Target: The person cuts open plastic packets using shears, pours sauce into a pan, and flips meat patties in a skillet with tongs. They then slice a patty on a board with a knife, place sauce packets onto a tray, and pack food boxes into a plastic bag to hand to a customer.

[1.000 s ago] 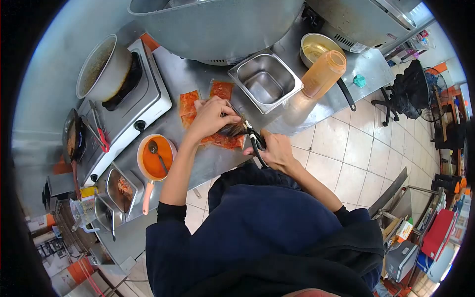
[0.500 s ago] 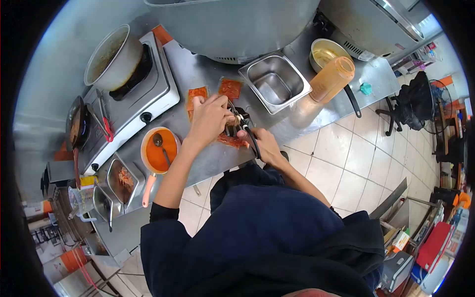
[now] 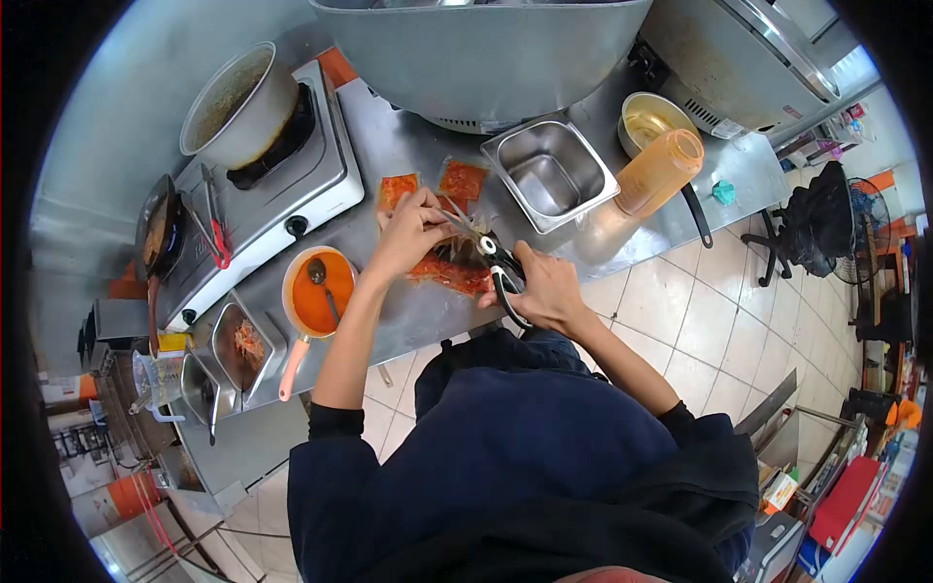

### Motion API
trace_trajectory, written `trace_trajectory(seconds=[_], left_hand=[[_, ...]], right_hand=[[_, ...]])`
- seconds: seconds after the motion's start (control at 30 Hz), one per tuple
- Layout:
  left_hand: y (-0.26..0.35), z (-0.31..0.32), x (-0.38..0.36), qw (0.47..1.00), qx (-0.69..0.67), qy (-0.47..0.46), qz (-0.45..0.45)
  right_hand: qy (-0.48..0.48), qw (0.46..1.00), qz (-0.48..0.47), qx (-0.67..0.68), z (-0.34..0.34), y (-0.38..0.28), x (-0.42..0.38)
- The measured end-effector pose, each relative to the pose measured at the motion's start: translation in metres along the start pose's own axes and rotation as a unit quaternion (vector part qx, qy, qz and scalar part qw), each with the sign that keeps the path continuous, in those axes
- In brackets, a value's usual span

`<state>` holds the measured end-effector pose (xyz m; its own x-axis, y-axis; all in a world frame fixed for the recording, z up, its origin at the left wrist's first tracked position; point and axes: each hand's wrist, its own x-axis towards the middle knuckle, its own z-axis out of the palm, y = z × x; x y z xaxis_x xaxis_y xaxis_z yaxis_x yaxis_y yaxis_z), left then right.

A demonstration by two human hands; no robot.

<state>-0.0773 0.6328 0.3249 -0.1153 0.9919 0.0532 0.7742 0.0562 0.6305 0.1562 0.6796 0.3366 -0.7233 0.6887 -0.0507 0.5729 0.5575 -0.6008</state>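
Note:
My right hand (image 3: 550, 291) is wrapped round the handles of black-handled scissors (image 3: 489, 248), whose metal blades point up and left. My left hand (image 3: 412, 236) reaches in from the other side, fingertips pinched together beside the blades; what they hold is too small to make out. Below the blades lies a clear plastic packet of red food (image 3: 459, 276) near the counter's front edge, partly covered by the scissors and hands. Just beyond my left hand are a flat red packet (image 3: 462, 181) and another orange-red packet (image 3: 396, 188).
A steel pan (image 3: 550, 175) stands behind the scissors, beside an upturned orange squeeze bottle (image 3: 661, 175). To the left are a saucepan of orange sauce (image 3: 309, 301), a gas stove (image 3: 282, 223) with a pot (image 3: 238, 107), and a steel tray of food (image 3: 272, 335). A large metal pot (image 3: 476, 68) fills the back.
My right hand and the scissors have shifted right, and the blades now show more plainly. My left hand stays beside them. The whole view has shifted slightly.

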Motion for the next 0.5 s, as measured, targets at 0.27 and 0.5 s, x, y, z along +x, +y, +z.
trace_trajectory(seconds=[0.27,0.5], left_hand=[[0.016,-0.008,0.004,0.999,0.014,-0.039,-0.019],[0.019,-0.010,0.010,0.997,0.029,-0.069,-0.011]], right_hand=[[0.003,1.000,0.006,0.012,0.008,0.004,0.001],[-0.016,0.998,0.033,0.048,0.007,0.004,0.005]])
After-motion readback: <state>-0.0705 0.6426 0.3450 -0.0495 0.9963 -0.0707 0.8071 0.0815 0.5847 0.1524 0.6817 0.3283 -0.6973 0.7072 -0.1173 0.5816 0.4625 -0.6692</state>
